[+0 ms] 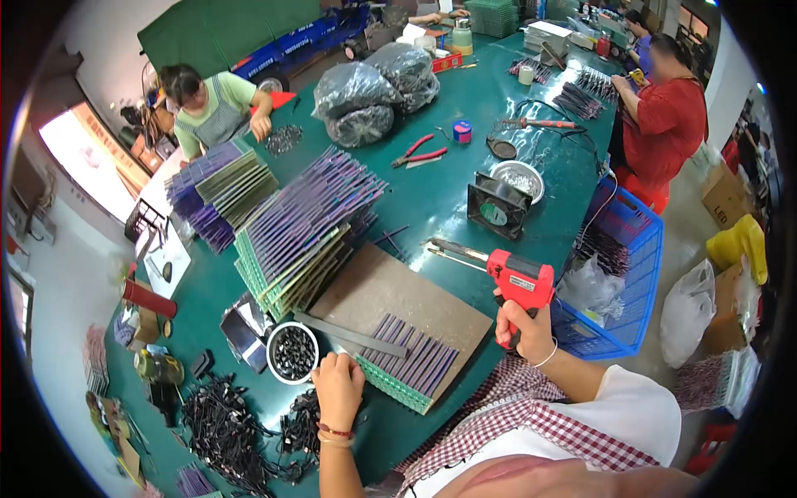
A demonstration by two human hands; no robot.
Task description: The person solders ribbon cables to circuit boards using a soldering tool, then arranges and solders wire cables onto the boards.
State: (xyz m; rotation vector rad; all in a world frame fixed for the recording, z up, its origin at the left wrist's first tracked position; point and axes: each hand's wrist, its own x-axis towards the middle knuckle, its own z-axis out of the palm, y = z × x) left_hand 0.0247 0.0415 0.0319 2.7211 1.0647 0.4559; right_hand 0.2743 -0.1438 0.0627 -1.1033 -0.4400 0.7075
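My right hand (525,328) is wrapped round the grip of a red and black soldering gun (521,280), whose long metal tip points left over the table. My left hand (339,383) is closed with its fingers curled, beside a white bowl (271,365) of small black parts (295,353). Whatever its fingertips hold is hidden. Just right of that hand, a green rack (390,387) carries a row of narrow purple strips (419,361). A flat metal bar (353,334) lies across the rack's upper end, on a brown board (365,286).
Stacked racks of purple strips (307,216) rise beyond the board. A black fan (498,206), red-handled pliers (421,153) and bagged bundles (357,95) stand farther back. Black cables (220,423) are heaped at left; a blue basket (635,274) stands right. Two people (212,108) (664,116) work nearby.
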